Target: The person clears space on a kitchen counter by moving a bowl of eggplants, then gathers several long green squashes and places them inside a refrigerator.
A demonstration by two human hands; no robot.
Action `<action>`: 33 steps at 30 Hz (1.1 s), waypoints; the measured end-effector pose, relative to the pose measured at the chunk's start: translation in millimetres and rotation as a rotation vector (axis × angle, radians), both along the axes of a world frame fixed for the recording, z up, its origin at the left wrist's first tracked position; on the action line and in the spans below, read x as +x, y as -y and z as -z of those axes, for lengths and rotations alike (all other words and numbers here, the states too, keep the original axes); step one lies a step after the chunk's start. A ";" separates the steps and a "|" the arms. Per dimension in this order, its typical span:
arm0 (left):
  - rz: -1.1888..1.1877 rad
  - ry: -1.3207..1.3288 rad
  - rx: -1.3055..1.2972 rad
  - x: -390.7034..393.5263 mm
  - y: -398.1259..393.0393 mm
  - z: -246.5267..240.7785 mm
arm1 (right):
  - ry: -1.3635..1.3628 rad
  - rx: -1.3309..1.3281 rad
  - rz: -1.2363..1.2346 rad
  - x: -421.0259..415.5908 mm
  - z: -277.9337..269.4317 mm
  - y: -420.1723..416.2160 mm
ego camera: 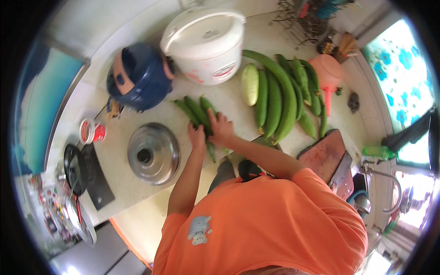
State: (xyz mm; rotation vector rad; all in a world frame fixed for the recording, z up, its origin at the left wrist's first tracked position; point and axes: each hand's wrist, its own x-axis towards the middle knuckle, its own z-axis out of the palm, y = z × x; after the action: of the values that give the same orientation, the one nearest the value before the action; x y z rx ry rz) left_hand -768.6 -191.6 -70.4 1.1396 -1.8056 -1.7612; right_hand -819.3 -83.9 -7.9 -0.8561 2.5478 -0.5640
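Several slender green cucumbers (194,109) lie side by side on the pale countertop (117,137). My left hand (196,136) is on the near left side of this bunch, fingers curled against it. Over its right side rests my right hand (220,129), with the index finger stretched along one cucumber. Both hands touch the bunch; whether either grips it is hard to see, as the fingers hide the contact. Farther right lies a larger group of long green gourds (275,99), with one pale, thick cucumber (250,84) at its left edge.
A steel pot lid (154,153) lies left of my hands. Behind stand a navy rice cooker (146,77) and a white rice cooker (206,48). A pink plastic dipper (326,70) is beyond the gourds. At the right are a cutting board (325,154) and a cleaver (340,168).
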 end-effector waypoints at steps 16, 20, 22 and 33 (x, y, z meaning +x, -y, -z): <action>-0.019 -0.132 0.161 -7.1 -17.4 -29.2 | -0.315 0.078 0.700 -246.6 -7.7 -244.2; -0.037 -0.013 -0.070 2.6 -13.7 -25.7 | -0.343 0.106 0.697 -249.0 -5.3 -231.8; -0.027 0.044 -0.241 7.1 -14.6 -26.9 | -0.323 0.091 0.678 -255.3 -6.6 -237.6; 0.230 -0.015 -0.633 4.1 -67.7 -59.6 | -0.406 -0.612 1.069 -190.8 -58.3 -362.9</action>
State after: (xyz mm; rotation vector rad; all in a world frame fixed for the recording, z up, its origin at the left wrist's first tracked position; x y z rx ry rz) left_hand -764.5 -123.9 -10.9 0.6781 -2.3146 -1.1391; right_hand -1010.1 279.0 50.5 0.4176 3.1069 -1.6658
